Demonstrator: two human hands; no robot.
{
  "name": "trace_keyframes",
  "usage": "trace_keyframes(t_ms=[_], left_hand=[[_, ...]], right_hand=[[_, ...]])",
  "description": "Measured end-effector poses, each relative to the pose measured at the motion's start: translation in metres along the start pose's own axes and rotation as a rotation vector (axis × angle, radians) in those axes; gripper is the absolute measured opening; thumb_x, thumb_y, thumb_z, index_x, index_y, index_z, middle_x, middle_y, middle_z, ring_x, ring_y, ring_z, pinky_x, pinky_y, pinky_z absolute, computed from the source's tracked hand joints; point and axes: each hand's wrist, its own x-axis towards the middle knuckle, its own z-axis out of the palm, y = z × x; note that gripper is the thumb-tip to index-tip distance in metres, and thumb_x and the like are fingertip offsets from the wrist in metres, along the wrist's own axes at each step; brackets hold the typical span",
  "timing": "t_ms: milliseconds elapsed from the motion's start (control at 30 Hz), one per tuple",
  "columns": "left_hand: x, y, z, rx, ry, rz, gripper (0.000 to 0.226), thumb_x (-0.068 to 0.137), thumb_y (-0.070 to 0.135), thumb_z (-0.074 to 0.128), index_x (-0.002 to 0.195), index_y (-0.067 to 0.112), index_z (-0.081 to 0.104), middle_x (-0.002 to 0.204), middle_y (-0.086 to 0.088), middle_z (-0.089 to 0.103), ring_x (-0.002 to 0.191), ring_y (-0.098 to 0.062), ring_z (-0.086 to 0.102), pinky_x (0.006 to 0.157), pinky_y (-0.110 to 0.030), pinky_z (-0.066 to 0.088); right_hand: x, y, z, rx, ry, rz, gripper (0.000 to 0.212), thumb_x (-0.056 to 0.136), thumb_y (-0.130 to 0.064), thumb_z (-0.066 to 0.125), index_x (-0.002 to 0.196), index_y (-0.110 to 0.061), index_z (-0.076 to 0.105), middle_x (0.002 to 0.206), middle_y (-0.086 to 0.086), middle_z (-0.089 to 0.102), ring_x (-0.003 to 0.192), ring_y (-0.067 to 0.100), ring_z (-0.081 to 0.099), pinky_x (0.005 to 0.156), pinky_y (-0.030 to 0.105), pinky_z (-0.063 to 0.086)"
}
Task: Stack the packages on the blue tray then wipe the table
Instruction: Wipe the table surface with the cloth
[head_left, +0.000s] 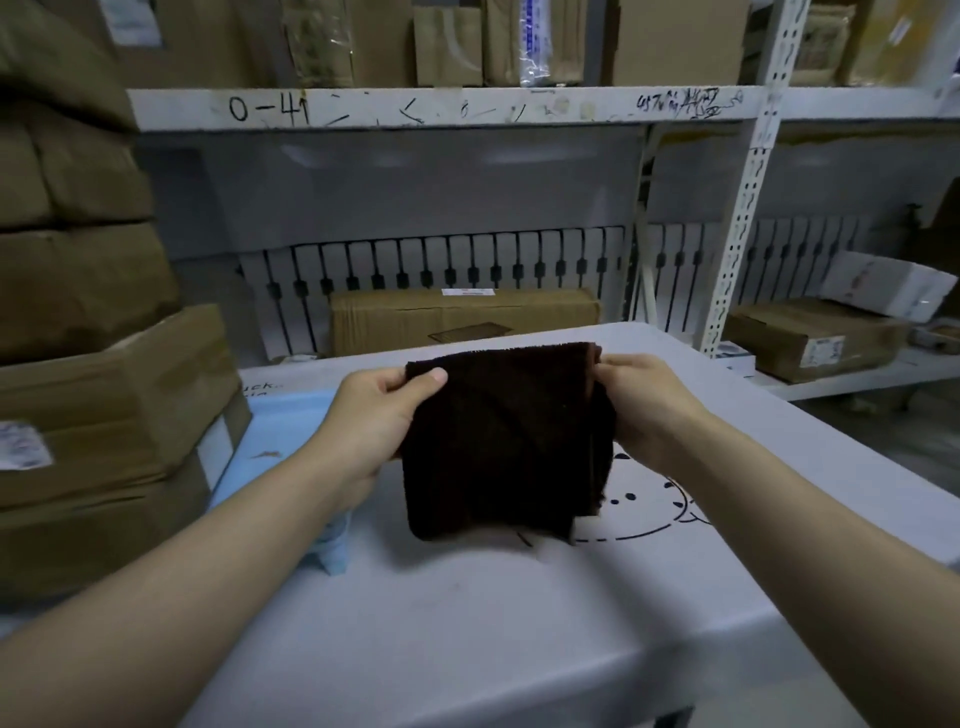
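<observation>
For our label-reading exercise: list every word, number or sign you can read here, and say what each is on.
"0-41": handwritten on the white shelf edge.
"uck..": partial print on the table.
Scribble further right on the shelf edge: unreadable.
Box labels: too blurred to read.

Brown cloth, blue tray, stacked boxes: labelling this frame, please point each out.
Brown cloth (498, 441): head view, middle of its hanging face.
Blue tray (280, 426): head view, bare floor.
Stacked boxes (104, 415): head view, upper box's front.
</observation>
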Motion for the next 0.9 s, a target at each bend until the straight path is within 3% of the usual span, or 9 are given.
trace_keyframes(t_ms=[67,167,233,367,467,633,733,833,900], left_hand=[[0.001,-0.009,-0.002,0.101,0.028,-0.017,0.029,0.096,0.024,0.062,0.12,0.008,0.066,0.113,-0.007,0.072,0.093,-0.013,0.07,0.077,-0.026,0.056],[-0.003,-0.023,-0.009,0.447,0.05,0.047,0.056,0.096,0.027,0.061,0.147,0.012,0.043,0.145,-0.004,0.05,0.129,-0.02,0.051,0.107,-0.033,0.04],[-0.012,-0.031,-0.019,0.63,0.018,0.161,0.054,0.096,0.028,0.061,0.146,0.016,0.044,0.149,-0.001,0.046,0.135,-0.018,0.044,0.109,-0.027,0.031],[-0.031,-0.055,-0.042,0.939,-0.041,0.255,0.057,0.093,0.038,0.063,0.144,0.02,0.046,0.15,0.0,0.043,0.139,-0.018,0.037,0.114,-0.027,0.026],[-0.044,-0.069,-0.057,1.12,-0.033,0.249,0.064,0.093,0.047,0.057,0.149,0.025,0.036,0.158,0.0,0.03,0.146,-0.019,0.023,0.119,-0.03,0.015],[-0.06,-0.09,-0.092,1.232,0.028,0.294,0.062,0.091,0.045,0.062,0.142,0.012,0.048,0.152,-0.008,0.041,0.143,-0.027,0.032,0.117,-0.036,0.021],[-0.059,-0.091,-0.101,1.258,-0.004,0.324,0.04,0.087,0.036,0.069,0.123,0.018,0.065,0.127,-0.003,0.064,0.122,-0.026,0.056,0.101,-0.034,0.039],[-0.056,-0.084,-0.103,1.313,-0.038,0.32,0.023,0.093,0.027,0.059,0.115,0.026,0.061,0.115,0.007,0.064,0.109,-0.018,0.057,0.082,-0.03,0.043],[-0.051,-0.085,-0.107,1.338,-0.05,0.303,0.03,0.094,0.015,0.052,0.119,0.029,0.058,0.115,0.01,0.062,0.108,-0.015,0.056,0.076,-0.03,0.042]], right_hand=[[0.006,0.009,-0.004,-0.091,0.026,-0.017,0.03,0.097,0.001,0.047,0.118,-0.004,0.067,0.102,0.015,0.07,0.084,0.023,0.066,0.071,0.034,0.054],[0.008,0.034,-0.004,-0.529,0.064,-0.113,0.053,0.098,-0.007,0.043,0.151,-0.014,0.037,0.146,0.014,0.048,0.128,0.027,0.05,0.104,0.041,0.043],[0.002,0.052,0.001,-0.822,-0.052,-0.284,0.057,0.101,-0.029,0.048,0.155,-0.022,0.029,0.159,0.006,0.033,0.146,0.023,0.029,0.119,0.041,0.024],[-0.015,0.076,0.034,-1.144,-0.382,-0.41,0.085,0.081,-0.082,0.031,0.155,-0.042,0.018,0.166,-0.006,0.01,0.153,0.016,0.0,0.123,0.048,-0.002],[-0.019,0.087,0.055,-1.256,-0.526,-0.361,0.091,0.075,-0.09,0.029,0.154,-0.049,0.011,0.167,-0.006,-0.002,0.153,0.02,-0.012,0.12,0.054,-0.01],[-0.019,0.099,0.069,-1.305,-0.519,-0.308,0.09,0.074,-0.091,0.026,0.153,-0.051,0.009,0.167,-0.006,-0.005,0.152,0.021,-0.015,0.119,0.056,-0.013],[-0.021,0.101,0.068,-1.316,-0.499,-0.327,0.101,0.063,-0.096,0.015,0.154,-0.05,0.009,0.167,-0.006,-0.004,0.153,0.02,-0.013,0.119,0.056,-0.011],[-0.023,0.102,0.067,-1.288,-0.509,-0.345,0.113,0.053,-0.101,0.01,0.154,-0.049,0.01,0.167,-0.006,-0.004,0.153,0.018,-0.012,0.12,0.056,-0.01],[-0.026,0.103,0.065,-1.268,-0.529,-0.368,0.118,0.048,-0.104,0.009,0.153,-0.05,0.011,0.167,-0.007,-0.003,0.153,0.016,-0.012,0.12,0.055,-0.009]])
